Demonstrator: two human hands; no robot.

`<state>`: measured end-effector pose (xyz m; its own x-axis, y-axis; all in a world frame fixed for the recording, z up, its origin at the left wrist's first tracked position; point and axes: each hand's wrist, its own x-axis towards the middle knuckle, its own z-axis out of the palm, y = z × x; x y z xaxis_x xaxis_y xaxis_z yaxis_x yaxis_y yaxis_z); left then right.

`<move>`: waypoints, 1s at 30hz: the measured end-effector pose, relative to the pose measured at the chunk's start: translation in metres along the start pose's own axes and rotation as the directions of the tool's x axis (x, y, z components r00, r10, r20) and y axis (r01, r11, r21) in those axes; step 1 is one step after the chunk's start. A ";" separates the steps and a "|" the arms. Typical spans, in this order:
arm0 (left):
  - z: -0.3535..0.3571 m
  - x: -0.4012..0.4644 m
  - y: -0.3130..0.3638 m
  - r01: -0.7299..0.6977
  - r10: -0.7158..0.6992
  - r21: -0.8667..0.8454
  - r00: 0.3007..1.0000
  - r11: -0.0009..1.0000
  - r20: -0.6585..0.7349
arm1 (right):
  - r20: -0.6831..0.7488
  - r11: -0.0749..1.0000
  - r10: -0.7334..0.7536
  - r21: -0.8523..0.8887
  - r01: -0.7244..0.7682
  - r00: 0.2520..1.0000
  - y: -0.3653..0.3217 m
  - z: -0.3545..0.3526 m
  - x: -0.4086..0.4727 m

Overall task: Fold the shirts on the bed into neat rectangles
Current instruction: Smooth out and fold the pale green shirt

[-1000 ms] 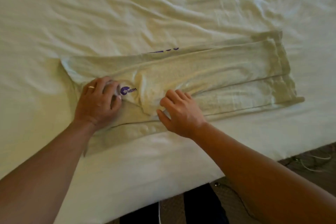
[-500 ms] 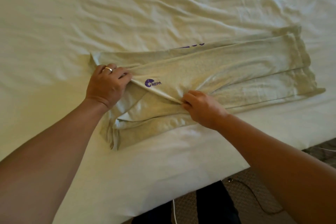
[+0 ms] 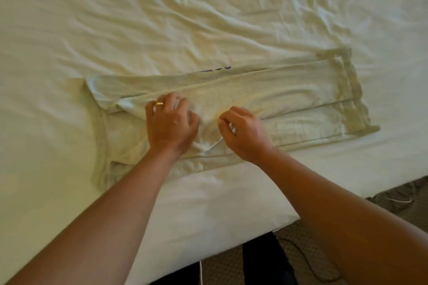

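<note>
A pale grey-green shirt (image 3: pixel 289 97) lies on the bed, folded lengthwise into a long band, hem to the right and collar (image 3: pixel 100 143) to the left. A strip of purple print (image 3: pixel 215 68) peeks from its far edge. My left hand (image 3: pixel 170 126), with a ring, has its fingers curled into the folded sleeve flap near the shirt's middle. My right hand (image 3: pixel 240 133) pinches the same flap just to the right. A bunched point of cloth (image 3: pixel 207 143) sits between the two hands.
The wrinkled cream bed sheet (image 3: pixel 185 18) spreads all around the shirt. The bed's near edge (image 3: pixel 231 236) runs across the bottom, with brown carpet (image 3: pixel 301 250), a thin white cable and dark trouser legs below it.
My left hand has moved right along the sleeve flap until it is close beside my right hand. The purple logo is now covered and the flap is bunched between the hands.
</note>
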<state>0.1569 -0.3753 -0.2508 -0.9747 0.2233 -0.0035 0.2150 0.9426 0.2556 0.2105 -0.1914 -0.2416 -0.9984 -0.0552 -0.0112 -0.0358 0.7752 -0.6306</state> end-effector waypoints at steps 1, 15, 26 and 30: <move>0.009 0.001 0.022 -0.006 0.006 -0.035 1.000 0.999 -0.008 | -0.102 0.998 -0.021 -0.066 0.015 0.995 0.014 -0.007 0.000; 0.091 0.004 0.125 0.155 -0.175 0.100 0.954 0.983 0.242 | 0.093 0.801 0.390 -0.524 -0.288 0.916 0.252 -0.152 -0.038; 0.076 0.010 0.145 0.186 -0.232 0.177 0.928 0.966 0.291 | 0.114 0.506 0.826 0.280 -0.816 0.552 0.232 -0.191 0.012; 0.059 0.030 0.174 0.353 -0.345 -0.006 0.917 0.935 0.201 | 0.213 0.605 0.737 0.214 -0.767 0.641 0.216 -0.197 0.014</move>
<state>0.1685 -0.1898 -0.2639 -0.9558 -0.0707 -0.2853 -0.1436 0.9591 0.2437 0.1798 0.0991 -0.2246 -0.6571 0.4019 -0.6377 0.7534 0.3769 -0.5388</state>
